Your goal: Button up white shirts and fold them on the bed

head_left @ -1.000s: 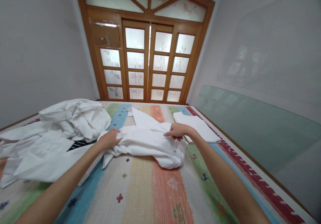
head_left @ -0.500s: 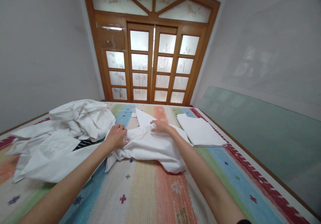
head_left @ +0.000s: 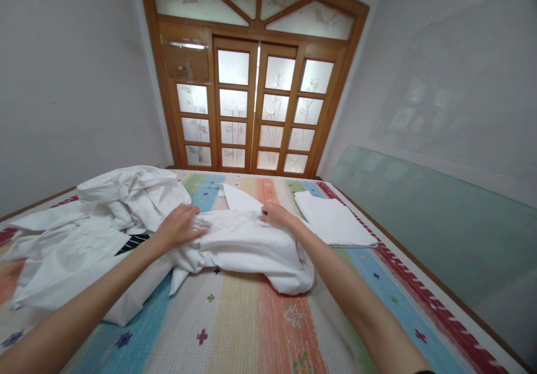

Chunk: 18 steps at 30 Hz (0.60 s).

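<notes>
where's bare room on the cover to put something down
The biggest bare patch of striped cover lies in front of the middle white cloth, between the forearms. Another runs between the right forearm, the folded white cloth and the red edging. The left is crowded with rumpled white cloth; left hand and right hand occupy the middle.

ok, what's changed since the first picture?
The right hand has moved left along the bunched white cloth, from its right end toward the middle, fingers now curled at its far edge; whether they grip is unclear. The left hand has shifted slightly left. The folded white cloth stayed put.
</notes>
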Motion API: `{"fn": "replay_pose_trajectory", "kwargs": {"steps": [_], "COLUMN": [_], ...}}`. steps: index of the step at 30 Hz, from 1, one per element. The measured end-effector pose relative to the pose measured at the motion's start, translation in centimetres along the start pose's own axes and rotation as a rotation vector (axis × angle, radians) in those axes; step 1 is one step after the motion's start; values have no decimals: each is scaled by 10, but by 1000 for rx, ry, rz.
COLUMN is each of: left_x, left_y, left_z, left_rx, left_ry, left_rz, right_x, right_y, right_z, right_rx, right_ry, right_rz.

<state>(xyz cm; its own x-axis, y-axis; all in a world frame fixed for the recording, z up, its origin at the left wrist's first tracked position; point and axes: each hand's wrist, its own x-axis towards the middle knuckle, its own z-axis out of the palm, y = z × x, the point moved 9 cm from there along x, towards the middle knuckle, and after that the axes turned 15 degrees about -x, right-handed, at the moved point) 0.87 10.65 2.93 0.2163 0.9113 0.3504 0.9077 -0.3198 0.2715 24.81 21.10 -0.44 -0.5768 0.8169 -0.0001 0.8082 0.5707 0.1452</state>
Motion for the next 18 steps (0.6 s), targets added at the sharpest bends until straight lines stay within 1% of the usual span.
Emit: {"fn": "replay_pose_trajectory", "kwargs": {"steps": [4,7,11,14,16,18], "left_x": [10,20,36,44,46,46], "left_y": [-8,-7,0,8,17,30], "left_z": [-23,-37,-59,-78,-92,-102], "left_rx": [-50,-31,-8,-9,-24,-56], "left_ry": [71,101,161,236,286,297], "left_rz": [-4,25,47,60,101,172], "right_x": [-12,-23,-41,-59,-70,-81], "right_y": [23,37,50,62,70,77], "right_z": [-36,-69,-112,-140,-156,-170], "right_rx": [36,43,70,145,187,178], "right_ry": [202,305,363,380,383,422], "right_rz": [31,13,-40,-49,-48,-25]}}
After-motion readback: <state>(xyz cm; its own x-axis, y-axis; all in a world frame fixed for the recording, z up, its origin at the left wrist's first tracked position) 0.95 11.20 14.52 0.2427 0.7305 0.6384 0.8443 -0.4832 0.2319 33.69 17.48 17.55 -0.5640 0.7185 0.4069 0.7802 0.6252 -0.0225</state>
